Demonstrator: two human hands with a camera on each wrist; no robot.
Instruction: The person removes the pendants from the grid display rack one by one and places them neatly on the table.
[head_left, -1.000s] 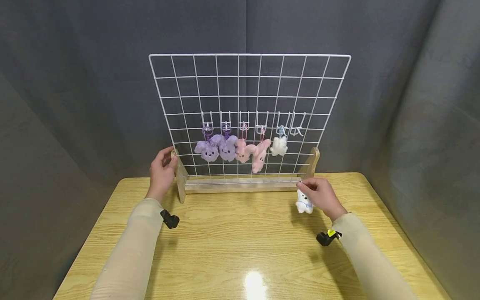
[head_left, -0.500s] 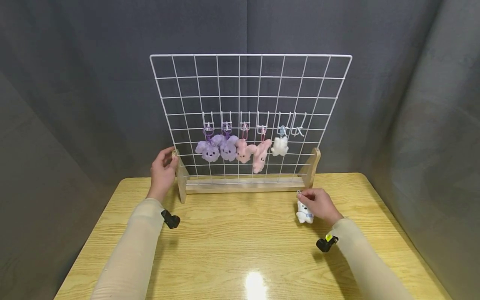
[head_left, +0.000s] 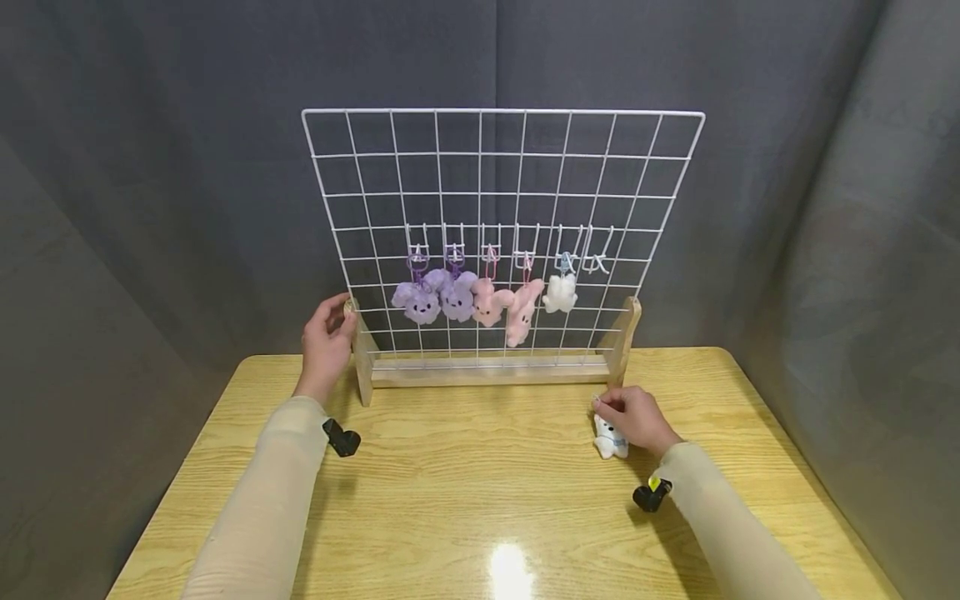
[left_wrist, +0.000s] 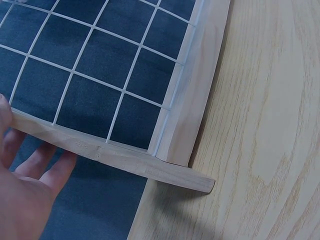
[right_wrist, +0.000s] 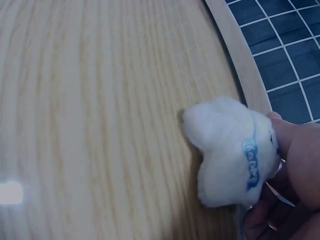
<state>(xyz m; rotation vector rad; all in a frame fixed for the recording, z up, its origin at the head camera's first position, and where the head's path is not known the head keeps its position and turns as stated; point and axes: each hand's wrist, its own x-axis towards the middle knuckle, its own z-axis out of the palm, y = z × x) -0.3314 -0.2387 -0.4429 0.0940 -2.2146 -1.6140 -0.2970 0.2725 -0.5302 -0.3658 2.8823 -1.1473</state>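
Observation:
At the left end of the wooden stand point(head_left: 487, 377), my left hand point(head_left: 326, 354) grips the top of the side upright point(left_wrist: 107, 154), thumb on one side and fingers on the other. My right hand point(head_left: 641, 419) pinches a white plush keychain point(head_left: 611, 442) by its top, low over the table in front of the stand's right end. A light blue ribbon with lettering point(right_wrist: 251, 164) crosses the plush; my fingers cover part of its head. The stand holds a white wire grid point(head_left: 501, 110) upright. On its hooks hang two purple plush keychains point(head_left: 457, 297), two pink ones point(head_left: 489, 304) and another white one point(head_left: 560, 294).
The rightmost hook point(head_left: 596, 262) carries no plush. Beneath everything lies a wood-grain table point(head_left: 450, 483), its back edge just behind the stand. Dark grey curtain point(head_left: 187, 167) surrounds the back and sides.
My right hand has moved down and toward me with the white plush keychain, away from the stand's right end. My left hand stays on the upright.

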